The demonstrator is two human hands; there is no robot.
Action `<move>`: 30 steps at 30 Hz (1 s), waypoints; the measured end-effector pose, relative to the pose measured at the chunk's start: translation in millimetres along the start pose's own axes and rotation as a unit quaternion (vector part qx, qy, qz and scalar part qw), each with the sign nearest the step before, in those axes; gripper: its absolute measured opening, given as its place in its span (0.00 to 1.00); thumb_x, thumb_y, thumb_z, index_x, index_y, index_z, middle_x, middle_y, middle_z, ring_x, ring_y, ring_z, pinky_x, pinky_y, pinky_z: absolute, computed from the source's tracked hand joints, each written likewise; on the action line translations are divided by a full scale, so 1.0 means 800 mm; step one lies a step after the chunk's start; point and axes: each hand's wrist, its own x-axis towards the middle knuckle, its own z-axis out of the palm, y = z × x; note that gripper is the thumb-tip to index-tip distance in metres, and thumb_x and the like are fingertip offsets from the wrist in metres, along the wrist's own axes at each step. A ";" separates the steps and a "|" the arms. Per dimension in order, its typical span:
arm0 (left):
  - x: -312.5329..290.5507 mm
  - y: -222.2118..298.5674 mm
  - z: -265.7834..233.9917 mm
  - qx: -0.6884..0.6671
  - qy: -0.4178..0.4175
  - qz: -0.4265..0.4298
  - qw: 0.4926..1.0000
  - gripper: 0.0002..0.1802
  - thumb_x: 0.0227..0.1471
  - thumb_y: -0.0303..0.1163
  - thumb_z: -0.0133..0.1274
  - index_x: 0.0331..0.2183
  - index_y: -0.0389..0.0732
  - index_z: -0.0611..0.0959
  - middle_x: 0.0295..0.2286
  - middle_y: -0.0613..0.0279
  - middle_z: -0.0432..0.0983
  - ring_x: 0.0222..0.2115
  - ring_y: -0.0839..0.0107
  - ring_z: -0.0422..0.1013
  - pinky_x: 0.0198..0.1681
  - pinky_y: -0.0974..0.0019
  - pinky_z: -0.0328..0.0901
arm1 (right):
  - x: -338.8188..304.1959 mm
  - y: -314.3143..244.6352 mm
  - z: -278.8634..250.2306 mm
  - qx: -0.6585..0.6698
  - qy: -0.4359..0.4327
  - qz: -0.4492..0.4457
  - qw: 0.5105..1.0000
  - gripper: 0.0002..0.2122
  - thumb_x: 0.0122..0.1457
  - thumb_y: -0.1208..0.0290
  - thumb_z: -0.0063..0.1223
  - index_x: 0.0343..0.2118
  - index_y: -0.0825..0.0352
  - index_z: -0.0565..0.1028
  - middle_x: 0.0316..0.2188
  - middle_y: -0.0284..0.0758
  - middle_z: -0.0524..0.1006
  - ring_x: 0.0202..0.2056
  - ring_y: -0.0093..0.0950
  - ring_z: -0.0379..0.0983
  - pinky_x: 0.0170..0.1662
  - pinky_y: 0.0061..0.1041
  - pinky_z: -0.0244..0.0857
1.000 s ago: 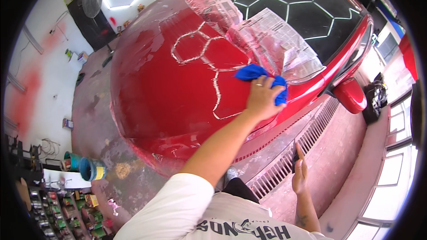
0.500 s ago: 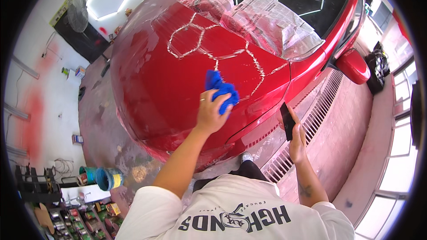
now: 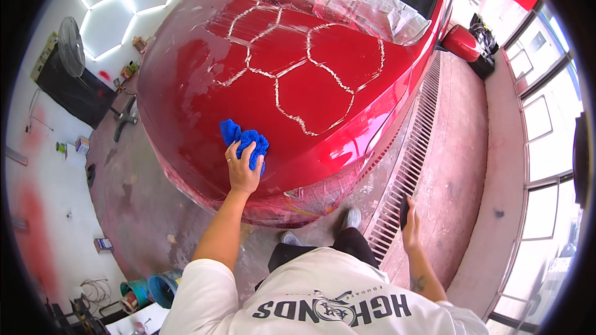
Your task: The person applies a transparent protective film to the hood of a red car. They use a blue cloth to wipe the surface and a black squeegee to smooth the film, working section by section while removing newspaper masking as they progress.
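My left hand (image 3: pixel 243 172) is closed over a bunched blue cloth (image 3: pixel 251 141) and presses it on the glossy red car hood (image 3: pixel 198 102), toward its front edge. White hexagonal light reflections run across the paint beyond the cloth. Away from the car, low on the right, my right hand (image 3: pixel 412 228) holds a flat black object (image 3: pixel 404 209). It is seen nearly edge-on, so I cannot tell its kind. Newspaper sheets (image 3: pixel 366 5) and clear plastic cover the base of the windshield.
A floor grate (image 3: pixel 413 142) runs along the car's right side, below the red side mirror (image 3: pixel 461 43). Crumpled plastic sheeting (image 3: pixel 292 206) hangs at the front bumper. To the left stand a fan (image 3: pixel 71 46) and, lower, a blue bucket (image 3: pixel 164 288). Windows line the right wall.
My left hand has moved the blue cloth left and nearer to me across the hood. The view has shifted, and the right hand with the black object sits lower.
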 end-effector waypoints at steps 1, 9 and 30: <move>-0.009 -0.016 -0.012 0.014 -0.005 0.007 1.000 0.26 0.63 0.42 0.66 0.60 0.50 0.83 0.60 0.39 0.68 0.63 0.33 0.64 0.67 0.34 0.62 | -0.044 0.009 0.010 -0.040 0.014 -0.029 0.999 0.34 0.84 0.47 0.32 0.73 0.76 0.67 0.73 0.48 0.70 0.75 0.39 0.61 0.79 0.35 0.49; -0.013 -0.049 -0.040 0.061 -0.073 0.052 0.994 0.44 0.56 0.56 0.70 0.68 0.56 0.73 0.64 0.42 0.64 0.66 0.36 0.61 0.70 0.24 0.54 | -0.245 0.189 0.057 -0.179 0.102 0.072 0.976 0.27 0.81 0.55 0.40 0.67 0.75 0.75 0.62 0.56 0.80 0.66 0.48 0.76 0.70 0.40 0.66; -0.016 -0.068 -0.029 0.018 -0.111 0.054 0.992 0.47 0.56 0.63 0.68 0.71 0.65 0.69 0.74 0.39 0.47 0.74 0.26 0.44 0.69 0.10 0.45 | -0.612 0.301 0.255 -0.218 0.007 0.257 0.941 0.27 0.78 0.55 0.41 0.60 0.74 0.81 0.55 0.54 0.85 0.60 0.45 0.81 0.64 0.37 0.70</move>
